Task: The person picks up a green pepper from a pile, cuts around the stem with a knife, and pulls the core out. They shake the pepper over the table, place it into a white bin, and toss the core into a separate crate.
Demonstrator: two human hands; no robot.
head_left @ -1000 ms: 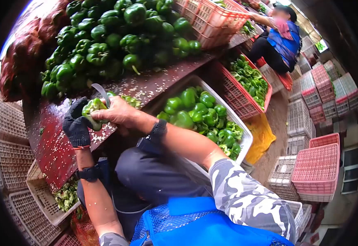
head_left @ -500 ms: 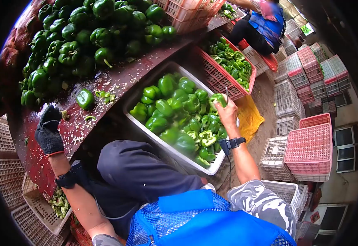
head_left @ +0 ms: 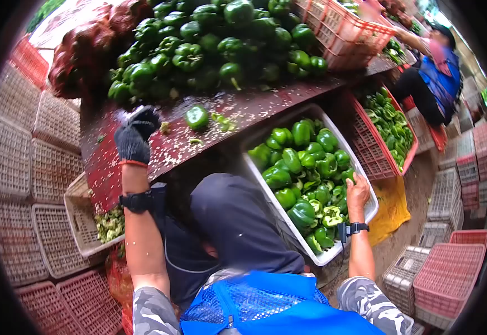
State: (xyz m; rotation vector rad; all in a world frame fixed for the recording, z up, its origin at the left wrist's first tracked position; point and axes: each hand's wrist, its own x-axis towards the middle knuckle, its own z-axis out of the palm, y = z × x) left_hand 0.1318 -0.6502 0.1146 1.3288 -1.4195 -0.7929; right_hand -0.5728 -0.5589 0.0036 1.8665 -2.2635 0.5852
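Observation:
My left hand (head_left: 135, 137), in a dark knitted glove, is closed above the red table (head_left: 106, 164). A pale, blurred patch shows at its fingertips; what it holds, if anything, I cannot make out. To its right a single green bell pepper (head_left: 197, 118) lies among scattered seeds and green scraps (head_left: 222, 121). My bare right hand (head_left: 358, 192) is at the right side of a white tray (head_left: 288, 233) full of peppers, some cut open. Its fingers are curled on a green bell pepper (head_left: 346, 176), partly hidden by the hand.
A big heap of whole peppers (head_left: 232, 47) covers the table's far side, beside red net sacks (head_left: 90, 47). A red crate (head_left: 385, 134) of peppers stands past the tray. Stacked crates (head_left: 59, 123) line the left. A co-worker in a blue vest (head_left: 441, 75) sits at far right.
The camera view has swung left, so the scene sits further right. My right hand, with the bell pepper, has come down from above the tray's far edge to the peppers. The left hand stays closed.

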